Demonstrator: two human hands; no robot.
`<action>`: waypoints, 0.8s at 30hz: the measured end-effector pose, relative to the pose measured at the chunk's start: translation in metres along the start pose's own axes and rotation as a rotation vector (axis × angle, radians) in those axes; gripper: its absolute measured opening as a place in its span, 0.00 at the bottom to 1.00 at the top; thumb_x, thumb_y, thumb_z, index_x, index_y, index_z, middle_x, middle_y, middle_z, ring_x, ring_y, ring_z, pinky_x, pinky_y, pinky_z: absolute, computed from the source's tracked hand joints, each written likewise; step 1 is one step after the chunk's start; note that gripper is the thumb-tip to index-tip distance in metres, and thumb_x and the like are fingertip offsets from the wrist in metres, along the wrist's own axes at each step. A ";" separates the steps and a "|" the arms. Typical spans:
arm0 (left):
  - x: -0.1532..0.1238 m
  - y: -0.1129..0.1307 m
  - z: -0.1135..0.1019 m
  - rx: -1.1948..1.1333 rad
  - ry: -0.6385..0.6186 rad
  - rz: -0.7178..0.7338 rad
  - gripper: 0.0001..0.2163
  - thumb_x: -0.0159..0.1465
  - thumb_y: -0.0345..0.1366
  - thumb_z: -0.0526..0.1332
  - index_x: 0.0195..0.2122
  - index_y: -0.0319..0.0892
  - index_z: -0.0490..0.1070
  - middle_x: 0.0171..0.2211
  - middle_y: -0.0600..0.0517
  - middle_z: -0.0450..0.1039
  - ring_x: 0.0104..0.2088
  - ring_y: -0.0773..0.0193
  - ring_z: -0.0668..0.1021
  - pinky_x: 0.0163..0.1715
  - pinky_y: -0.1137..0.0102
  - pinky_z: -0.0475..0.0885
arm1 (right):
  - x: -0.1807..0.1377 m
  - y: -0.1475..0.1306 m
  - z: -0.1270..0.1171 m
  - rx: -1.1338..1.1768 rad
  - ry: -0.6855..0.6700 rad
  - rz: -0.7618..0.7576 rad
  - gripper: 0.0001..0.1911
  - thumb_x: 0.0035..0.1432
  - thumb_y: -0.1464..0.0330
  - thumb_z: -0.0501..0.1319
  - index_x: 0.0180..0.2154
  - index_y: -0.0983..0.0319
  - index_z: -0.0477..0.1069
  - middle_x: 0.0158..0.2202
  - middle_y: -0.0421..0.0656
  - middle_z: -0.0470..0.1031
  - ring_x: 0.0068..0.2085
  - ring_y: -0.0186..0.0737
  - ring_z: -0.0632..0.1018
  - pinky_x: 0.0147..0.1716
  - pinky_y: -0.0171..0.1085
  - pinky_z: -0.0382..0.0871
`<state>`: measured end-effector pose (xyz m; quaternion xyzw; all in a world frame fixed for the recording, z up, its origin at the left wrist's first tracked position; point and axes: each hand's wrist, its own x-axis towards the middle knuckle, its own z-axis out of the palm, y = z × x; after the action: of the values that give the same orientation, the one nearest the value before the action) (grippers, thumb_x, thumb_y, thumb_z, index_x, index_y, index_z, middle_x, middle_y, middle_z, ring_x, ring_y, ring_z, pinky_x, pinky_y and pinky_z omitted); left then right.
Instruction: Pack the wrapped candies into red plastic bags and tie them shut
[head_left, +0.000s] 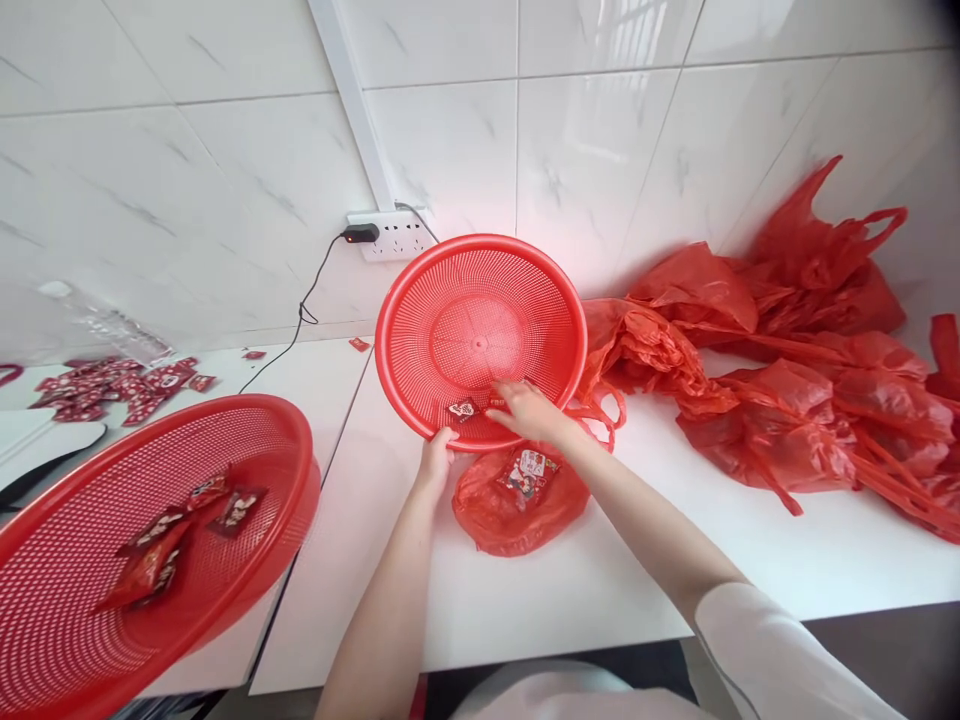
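A round red plastic basket [480, 262] is tipped toward me above the table. My left hand [437, 455] is closed around its near rim. Inside the low side of the basket, my right hand [525, 408] has a small red packet [496, 401] between thumb and fingers, partly covered by the hand. Another small red packet with white print [461, 409] lies just left of it. Below the rim sits an opened red plastic bag [491, 525], with a larger printed snack packet [529, 470] at its mouth.
A second red basket [296, 440] holding several red packets [238, 508] stands at left. Behind it are a pile of small red packets [154, 388] and a clear bottle [112, 320]. Red plastic bags [802, 410] crowd the right. A black cable [304, 312] runs to the wall socket [397, 238].
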<state>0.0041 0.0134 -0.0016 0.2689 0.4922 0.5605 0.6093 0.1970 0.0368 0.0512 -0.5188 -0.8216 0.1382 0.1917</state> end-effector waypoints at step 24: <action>-0.003 0.001 0.002 -0.026 -0.037 -0.038 0.07 0.44 0.35 0.60 0.24 0.37 0.70 0.27 0.47 0.77 0.29 0.56 0.79 0.34 0.59 0.77 | -0.056 0.040 -0.015 0.578 0.041 -0.092 0.17 0.60 0.61 0.61 0.50 0.56 0.75 0.44 0.42 0.80 0.44 0.43 0.80 0.48 0.40 0.73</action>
<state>0.0060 0.0110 0.0010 0.2618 0.4785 0.5500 0.6325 0.2573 0.0032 0.0377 -0.4078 -0.7668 0.3471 0.3540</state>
